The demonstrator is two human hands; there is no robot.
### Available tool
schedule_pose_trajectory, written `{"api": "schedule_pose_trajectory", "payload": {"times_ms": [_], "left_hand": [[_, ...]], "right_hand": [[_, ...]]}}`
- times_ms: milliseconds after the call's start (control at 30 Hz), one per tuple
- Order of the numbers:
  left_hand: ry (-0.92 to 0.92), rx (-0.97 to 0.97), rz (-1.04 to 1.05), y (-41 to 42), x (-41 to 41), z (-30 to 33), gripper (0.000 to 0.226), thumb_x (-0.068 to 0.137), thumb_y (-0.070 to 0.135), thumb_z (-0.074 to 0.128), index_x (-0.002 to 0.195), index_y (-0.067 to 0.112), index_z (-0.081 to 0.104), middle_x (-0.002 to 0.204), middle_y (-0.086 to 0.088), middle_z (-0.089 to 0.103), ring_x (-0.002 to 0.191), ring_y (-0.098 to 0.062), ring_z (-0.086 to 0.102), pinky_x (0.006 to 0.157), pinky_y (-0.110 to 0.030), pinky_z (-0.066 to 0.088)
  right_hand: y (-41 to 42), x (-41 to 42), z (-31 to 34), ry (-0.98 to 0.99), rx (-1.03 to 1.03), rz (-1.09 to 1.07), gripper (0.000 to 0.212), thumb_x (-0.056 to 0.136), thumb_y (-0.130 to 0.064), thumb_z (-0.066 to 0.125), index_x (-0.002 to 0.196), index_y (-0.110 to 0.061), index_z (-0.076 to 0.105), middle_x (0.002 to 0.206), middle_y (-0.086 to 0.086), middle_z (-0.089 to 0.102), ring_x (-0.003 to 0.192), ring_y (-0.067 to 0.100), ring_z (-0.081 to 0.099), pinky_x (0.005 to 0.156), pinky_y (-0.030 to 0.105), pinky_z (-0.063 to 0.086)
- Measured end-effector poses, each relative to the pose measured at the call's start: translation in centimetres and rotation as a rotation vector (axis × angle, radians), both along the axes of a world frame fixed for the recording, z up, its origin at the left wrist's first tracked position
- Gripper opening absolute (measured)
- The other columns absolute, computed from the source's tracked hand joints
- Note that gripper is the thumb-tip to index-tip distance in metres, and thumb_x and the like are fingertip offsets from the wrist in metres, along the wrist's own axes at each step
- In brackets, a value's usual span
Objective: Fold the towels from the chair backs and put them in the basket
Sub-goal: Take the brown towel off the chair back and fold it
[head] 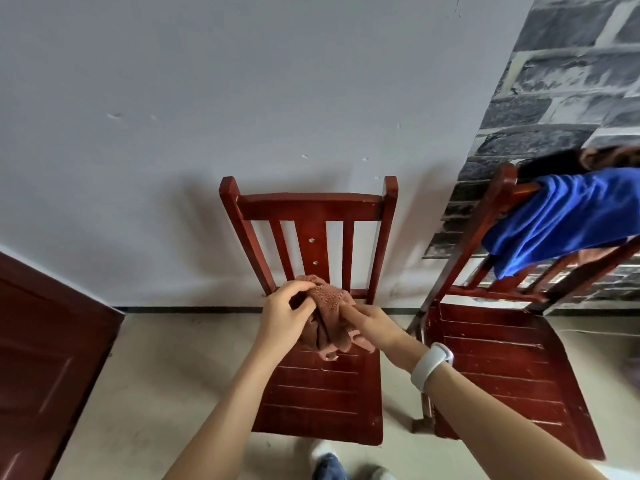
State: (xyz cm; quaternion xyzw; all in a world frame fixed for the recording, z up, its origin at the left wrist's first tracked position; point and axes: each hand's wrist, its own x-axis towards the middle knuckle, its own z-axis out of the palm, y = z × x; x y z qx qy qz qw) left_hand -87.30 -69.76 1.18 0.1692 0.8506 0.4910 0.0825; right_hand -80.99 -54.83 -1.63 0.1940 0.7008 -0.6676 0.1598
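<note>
A small brown towel hangs bunched between my two hands above the seat of the middle red wooden chair. My left hand grips its upper left part with curled fingers. My right hand holds the towel's right side, fingers partly under the cloth. The back of that chair is bare. A blue towel is draped over the back of a second red chair at the right, with dark and brown cloth beside it at the frame's edge. No basket is in view.
A white wall stands behind the middle chair and a grey brick-pattern wall behind the right one. A dark red door lies at the left. My shoes show on the pale floor at the bottom.
</note>
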Motion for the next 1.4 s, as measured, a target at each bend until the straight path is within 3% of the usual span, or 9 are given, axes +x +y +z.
{"api": "schedule_pose_trajectory", "payload": {"times_ms": [167,300,400,500,733,933,1100,1233,1400], "left_hand": [[-0.187,0.069,-0.029,0.2,0.0,1.3,0.020,0.086,0.012,0.059,0.098,0.028,0.063,0.101,0.017,0.060,0.098,0.003,0.055,0.078,-0.004,0.044],[-0.353,-0.092,-0.087,-1.7,-0.9,1.8,0.045,0.086,0.011,0.060,0.128,0.024,0.049,0.137,0.005,0.047,0.127,-0.015,0.043,0.106,-0.035,0.038],[-0.341,-0.252,-0.105,-3.8,-1.5,1.7,0.065,0.088,0.007,0.057,0.142,0.027,0.028,0.150,0.005,0.029,0.136,-0.017,0.031,0.111,-0.037,0.031],[-0.222,-0.357,-0.088,-5.1,-1.7,1.2,0.060,0.089,0.005,0.054,0.141,0.025,0.032,0.145,-0.001,0.039,0.133,-0.020,0.037,0.106,-0.032,0.031],[-0.122,-0.419,0.080,-5.6,-2.4,0.0,0.021,0.091,0.010,0.052,0.112,0.011,0.052,0.109,-0.016,0.063,0.107,-0.031,0.057,0.082,-0.032,0.042],[-0.333,-0.343,0.086,-4.5,-1.4,-0.7,0.020,0.099,0.024,0.033,0.118,0.023,0.036,0.106,-0.014,0.052,0.091,-0.025,0.057,0.086,-0.045,0.051],[-0.586,-0.131,0.043,-4.1,-0.9,0.3,0.032,0.090,0.028,0.054,0.122,0.024,0.049,0.116,-0.010,0.055,0.101,-0.022,0.058,0.085,-0.039,0.050],[-0.396,-0.305,-0.091,-4.2,-0.3,0.5,0.037,0.081,0.025,0.068,0.116,0.026,0.056,0.127,0.000,0.048,0.116,-0.022,0.050,0.099,-0.044,0.044],[-0.142,-0.490,-0.254,-3.9,0.7,-0.7,0.037,0.074,0.016,0.074,0.110,0.020,0.064,0.120,0.003,0.048,0.109,-0.010,0.046,0.095,-0.025,0.033]], "right_hand": [[0.2,-0.6,0.7,0.076,-0.153,-0.249,0.010,0.089,-0.012,0.054,0.085,-0.017,0.062,0.082,0.002,0.063,0.081,0.015,0.059,0.070,0.025,0.044],[3.6,0.3,1.1,0.092,-0.044,-0.436,0.004,0.087,-0.016,0.056,0.084,-0.017,0.059,0.084,0.007,0.060,0.084,0.023,0.059,0.070,0.031,0.047],[6.8,1.6,1.0,0.068,-0.024,-0.579,0.007,0.088,-0.022,0.054,0.087,-0.017,0.059,0.086,0.009,0.058,0.088,0.027,0.058,0.071,0.037,0.048],[8.9,3.1,0.7,0.069,0.011,-0.658,0.011,0.089,-0.025,0.052,0.087,-0.017,0.058,0.087,0.009,0.055,0.082,0.025,0.055,0.067,0.039,0.044],[11.3,5.8,0.9,0.124,0.026,-0.758,0.005,0.089,-0.016,0.053,0.085,-0.014,0.055,0.089,0.009,0.057,0.094,0.028,0.055,0.088,0.046,0.047],[12.0,6.8,0.7,0.148,0.004,-0.786,0.010,0.091,-0.014,0.051,0.081,-0.017,0.052,0.081,0.005,0.054,0.088,0.026,0.054,0.086,0.045,0.048],[13.6,7.6,0.5,0.128,0.212,-0.666,0.005,0.093,-0.023,0.049,0.088,-0.022,0.051,0.097,0.016,0.060,0.097,0.031,0.061,0.089,0.049,0.051],[14.6,8.5,-0.2,0.079,0.470,-0.531,0.011,0.092,-0.025,0.050,0.098,-0.016,0.052,0.092,0.020,0.064,0.085,0.034,0.063,0.080,0.050,0.054],[15.1,10.1,-1.0,0.051,0.554,-0.526,0.018,0.091,-0.019,0.053,0.107,-0.011,0.053,0.079,0.011,0.063,0.064,0.020,0.058,0.055,0.027,0.044]]}}
